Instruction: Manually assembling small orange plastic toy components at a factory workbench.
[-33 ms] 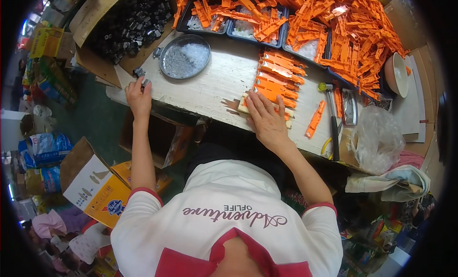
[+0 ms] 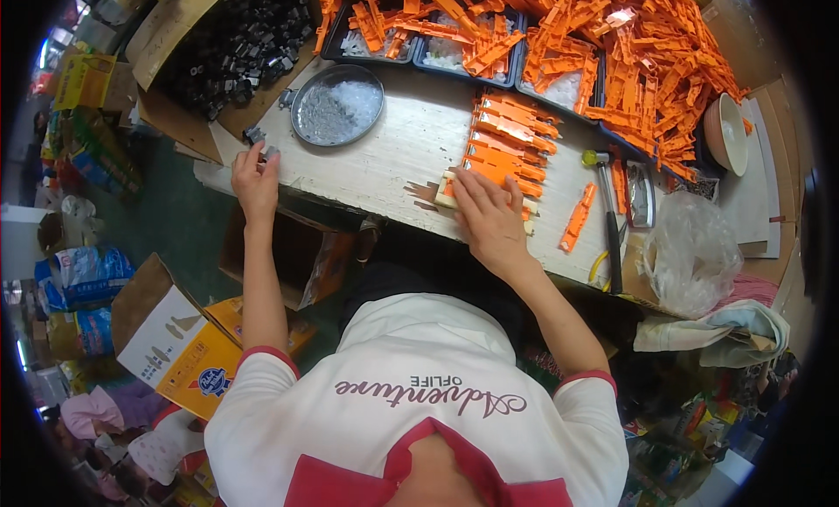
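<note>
Here, left hand [image 2: 255, 182] pinches small dark metal parts [image 2: 260, 142] at table's [image 2: 384, 166] ten o'clock edge | right hand [image 2: 489, 220] lies flat, fingers spread, on row of orange plastic strips [image 2: 504, 150] toward one o'clock | hands well apart.

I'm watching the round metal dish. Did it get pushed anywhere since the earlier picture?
No. The round metal dish sits in the same spot on the wooden bench, just below the black trays, as in the earlier picture. Neither hand touches it.
</note>
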Tool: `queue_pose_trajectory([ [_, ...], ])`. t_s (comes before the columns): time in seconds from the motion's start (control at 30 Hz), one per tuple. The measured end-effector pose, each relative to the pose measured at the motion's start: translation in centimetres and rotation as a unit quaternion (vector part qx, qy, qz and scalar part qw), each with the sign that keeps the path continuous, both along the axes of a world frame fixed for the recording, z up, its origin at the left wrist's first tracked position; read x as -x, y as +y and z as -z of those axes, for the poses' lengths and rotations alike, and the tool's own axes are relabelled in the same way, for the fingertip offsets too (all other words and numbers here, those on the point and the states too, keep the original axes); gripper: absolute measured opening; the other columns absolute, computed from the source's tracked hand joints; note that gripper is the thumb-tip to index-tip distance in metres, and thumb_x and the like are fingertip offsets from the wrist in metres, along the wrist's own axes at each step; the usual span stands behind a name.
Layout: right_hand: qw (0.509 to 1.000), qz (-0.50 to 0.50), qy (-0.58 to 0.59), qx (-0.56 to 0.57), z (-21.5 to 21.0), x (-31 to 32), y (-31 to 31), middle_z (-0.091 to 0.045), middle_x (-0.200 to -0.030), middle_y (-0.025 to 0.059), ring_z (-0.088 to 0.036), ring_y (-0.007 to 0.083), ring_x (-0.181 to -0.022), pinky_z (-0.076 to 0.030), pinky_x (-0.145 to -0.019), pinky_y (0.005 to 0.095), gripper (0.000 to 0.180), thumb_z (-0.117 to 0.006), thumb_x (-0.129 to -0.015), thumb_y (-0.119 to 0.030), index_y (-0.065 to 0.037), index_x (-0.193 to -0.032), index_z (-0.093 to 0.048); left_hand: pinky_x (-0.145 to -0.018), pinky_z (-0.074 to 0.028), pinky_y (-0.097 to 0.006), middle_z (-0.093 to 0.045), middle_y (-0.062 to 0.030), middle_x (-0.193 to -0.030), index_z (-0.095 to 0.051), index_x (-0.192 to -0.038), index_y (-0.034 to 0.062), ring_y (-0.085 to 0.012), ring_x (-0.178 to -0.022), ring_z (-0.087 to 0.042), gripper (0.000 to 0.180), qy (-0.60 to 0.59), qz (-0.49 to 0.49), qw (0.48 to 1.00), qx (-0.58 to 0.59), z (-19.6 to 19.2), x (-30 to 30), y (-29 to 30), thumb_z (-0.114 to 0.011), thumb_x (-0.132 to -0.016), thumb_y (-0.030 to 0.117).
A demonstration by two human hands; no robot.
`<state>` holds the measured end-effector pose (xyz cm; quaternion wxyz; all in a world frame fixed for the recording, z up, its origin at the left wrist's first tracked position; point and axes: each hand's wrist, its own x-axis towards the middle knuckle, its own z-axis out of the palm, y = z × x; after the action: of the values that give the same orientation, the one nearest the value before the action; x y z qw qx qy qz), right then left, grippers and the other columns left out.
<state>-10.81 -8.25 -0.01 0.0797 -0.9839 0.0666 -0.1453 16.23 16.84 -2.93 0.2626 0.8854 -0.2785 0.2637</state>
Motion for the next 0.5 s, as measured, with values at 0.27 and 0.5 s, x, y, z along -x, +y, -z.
queue_pose_trajectory([
  [0.27, 0.913, 0.055, -0.23, -0.333, 0.3, 0.7, -1.5, -0.059, -0.097, 0.0098, -0.051, 0.0242, -0.088, -0.039, -0.079, 0.0305, 0.015, -0.048, -0.088, -0.01, 0.001, -0.093, -0.057, -0.055, -0.042, -0.024, -0.056, -0.0064, -0.082, -0.062, -0.087, 0.0008, -0.0142, -0.064, -0.052, 0.021, 0.312, 0.472, 0.822, 0.054, -6.2, 10.2, -12.1, -0.068, -0.067, 0.001],
  [0.5, 0.922, 0.051, -0.209, -0.322, 0.1, 0.7, -1.4, -0.06, -0.095, 0.0087, -0.052, 0.0232, -0.087, -0.039, -0.08, 0.0305, 0.014, -0.048, -0.088, -0.01, -0.001, -0.092, -0.057, -0.064, -0.045, -0.033, -0.052, -0.0117, -0.081, -0.058, -0.085, -0.001, -0.0285, -0.072, -0.054, 0.021, 0.255, 0.546, 0.795, -0.07, -4.6, 11.7, -16.1, -0.065, -0.065, 0.0],
])
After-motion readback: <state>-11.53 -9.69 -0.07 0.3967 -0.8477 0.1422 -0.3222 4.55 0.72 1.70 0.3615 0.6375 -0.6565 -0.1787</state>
